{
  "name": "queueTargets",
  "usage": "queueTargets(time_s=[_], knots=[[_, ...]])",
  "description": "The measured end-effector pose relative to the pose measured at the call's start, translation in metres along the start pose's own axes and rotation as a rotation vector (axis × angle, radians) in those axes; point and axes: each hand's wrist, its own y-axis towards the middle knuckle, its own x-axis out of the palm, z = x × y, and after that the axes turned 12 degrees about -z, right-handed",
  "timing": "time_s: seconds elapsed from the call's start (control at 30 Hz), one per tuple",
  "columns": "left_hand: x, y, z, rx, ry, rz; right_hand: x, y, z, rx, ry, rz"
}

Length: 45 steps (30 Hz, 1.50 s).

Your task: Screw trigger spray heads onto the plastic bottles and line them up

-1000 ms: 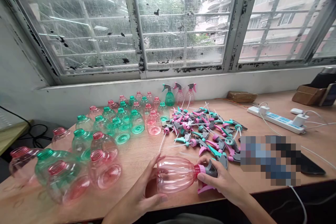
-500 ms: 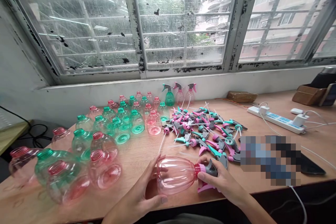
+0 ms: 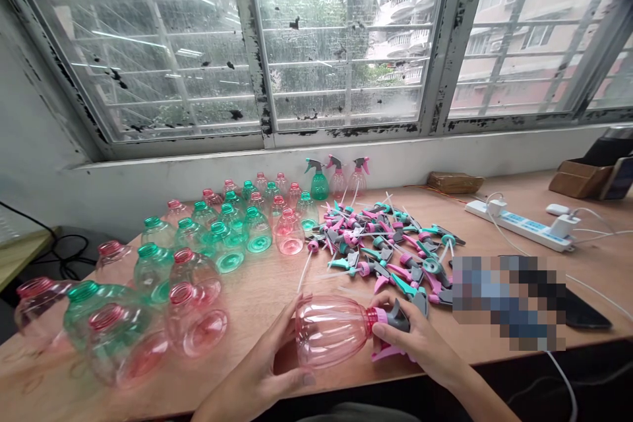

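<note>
A clear pink spray bottle (image 3: 331,331) lies on its side between my two hands, above the front edge of the table. Its wide base rests in my left hand (image 3: 281,349), whose fingers wrap round it from behind, with the thumb below. At the bottle's neck, my right hand (image 3: 410,330) grips the grey and pink spray head (image 3: 380,318), thumb on the pink collar. The head sits on the red threaded neck. The pink trigger points down beneath my right fingers. Just beyond lies a heap of loose spray heads (image 3: 380,237) in grey, pink and green.
Several open pink and green bottles (image 3: 252,231) stand at the left and back. By the wall stand three bottles with heads fitted, one a green spray bottle (image 3: 319,183). A white power strip (image 3: 524,225), a brown packet (image 3: 455,182) and a blurred patch lie to the right.
Hardly anything differs. Both hands keep hold of the pink bottle and its spray head in nearly the same place; the view has shifted very slightly.
</note>
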Motion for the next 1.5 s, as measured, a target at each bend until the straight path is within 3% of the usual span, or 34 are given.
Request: queueTargets(time_s=[0.1,0.37,0.6,1.0,1.23,1.5], knots=[[0.001,0.001,0.004,-0.02,0.018,0.01,0.0,0.0,0.0,-0.003,-0.014,-0.005],[0.001,0.0,-0.011,0.024,-0.043,0.026,0.0,0.0,0.0,0.002,0.0,0.018],[0.0,0.0,-0.002,0.0,-0.127,-0.002,0.0,0.0,-0.001,-0.006,-0.019,-0.002],[-0.001,0.001,-0.014,0.031,-0.012,-0.03,0.001,0.0,0.0,0.001,0.014,0.0],[0.0,-0.002,-0.003,-0.021,-0.082,-0.03,0.0,-0.001,0.001,0.019,0.023,0.013],[0.0,0.0,-0.013,0.062,0.0,-0.016,0.001,0.0,0.0,0.017,-0.018,0.016]])
